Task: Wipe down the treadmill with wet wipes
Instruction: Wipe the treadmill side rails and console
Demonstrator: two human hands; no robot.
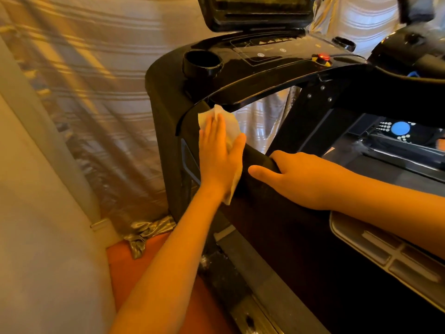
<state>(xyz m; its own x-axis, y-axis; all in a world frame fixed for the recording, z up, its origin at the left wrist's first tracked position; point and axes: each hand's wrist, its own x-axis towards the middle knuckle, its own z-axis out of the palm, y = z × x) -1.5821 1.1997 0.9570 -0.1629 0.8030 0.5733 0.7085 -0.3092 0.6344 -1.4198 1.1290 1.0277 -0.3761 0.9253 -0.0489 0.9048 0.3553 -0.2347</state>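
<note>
The black treadmill [284, 68] fills the right side of the view, console at the top. Its left handrail [260, 157] slants down from the console toward me. My left hand [219, 155] lies flat on the upper part of that rail, pressing a white wet wipe [230, 124] against it; the wipe sticks out above my fingers and below my wrist. My right hand [296, 174] wraps the same rail just below, thumb pointing left, fingers hidden behind the rail.
A cup holder [202, 63] and a red stop button [322, 57] sit on the console, with a dark screen [257, 10] above. Striped curtains [96, 80] hang to the left. The treadmill deck edge [240, 273] and orange floor [134, 268] lie below.
</note>
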